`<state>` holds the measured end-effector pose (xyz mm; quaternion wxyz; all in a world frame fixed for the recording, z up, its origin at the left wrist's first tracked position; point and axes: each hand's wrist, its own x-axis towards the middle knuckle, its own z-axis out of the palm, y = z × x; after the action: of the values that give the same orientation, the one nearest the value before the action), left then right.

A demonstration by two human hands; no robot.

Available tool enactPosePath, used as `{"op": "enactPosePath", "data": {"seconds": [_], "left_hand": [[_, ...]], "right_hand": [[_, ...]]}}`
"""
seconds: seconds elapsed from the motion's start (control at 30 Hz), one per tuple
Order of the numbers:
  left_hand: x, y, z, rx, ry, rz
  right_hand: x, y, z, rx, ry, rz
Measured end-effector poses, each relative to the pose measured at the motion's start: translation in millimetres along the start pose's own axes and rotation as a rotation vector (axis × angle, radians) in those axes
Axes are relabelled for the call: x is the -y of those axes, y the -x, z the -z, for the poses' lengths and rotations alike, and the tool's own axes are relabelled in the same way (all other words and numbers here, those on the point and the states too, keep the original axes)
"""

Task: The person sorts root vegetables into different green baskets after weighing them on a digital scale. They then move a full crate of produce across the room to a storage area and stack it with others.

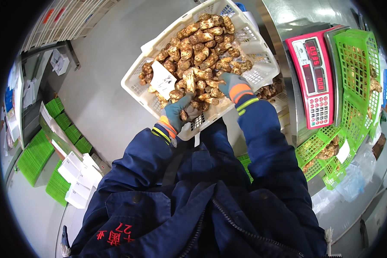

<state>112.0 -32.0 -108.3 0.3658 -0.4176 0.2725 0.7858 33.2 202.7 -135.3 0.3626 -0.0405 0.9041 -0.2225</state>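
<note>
A white plastic crate point(132, 75) in front of me holds a heap of brown and cream mushrooms point(193, 48), matsutake-like in shape. A white paper slip point(163, 80) with handwriting lies on the heap at the left. My left hand point(180, 111), in a grey and teal glove with an orange cuff, is at the crate's near side, its fingers curled around a mushroom. My right hand point(233, 85), gloved alike, reaches into the heap from the right; its fingertips touch a mushroom, and whether they grip it cannot be told.
To the right, a red digital scale point(312, 77) stands on a metal table beside green plastic baskets point(354, 71) holding mushrooms. Stacked green baskets point(35, 158) and white boxes point(79, 180) are at the lower left. White crates point(74, 19) stand at the upper left.
</note>
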Motion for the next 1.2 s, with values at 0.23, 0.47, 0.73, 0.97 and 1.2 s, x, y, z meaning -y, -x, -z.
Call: {"op": "enactPosePath", "data": {"seconds": [0.23, 0.47, 0.73, 0.97, 1.2], "left_hand": [[-2, 24, -54, 0.094, 0.14, -0.002], [-10, -2, -21, 0.304, 0.246, -0.017], [-19, 7, -14, 0.12, 0.078, -0.136], [-37, 18, -31, 0.257, -0.157, -0.127], [-44, 19, -28, 0.457, 0.175, -0.069]], "right_hand": [[64, 94, -6, 0.149, -0.851, 0.169], [28, 11, -14, -0.14, -0.022, -0.145], [43, 19, -4, 0.041, -0.369, -0.3], [60, 42, -15, 0.484, -1.783, -0.354], [70, -21, -22, -0.091, -0.111, -0.155]]}}
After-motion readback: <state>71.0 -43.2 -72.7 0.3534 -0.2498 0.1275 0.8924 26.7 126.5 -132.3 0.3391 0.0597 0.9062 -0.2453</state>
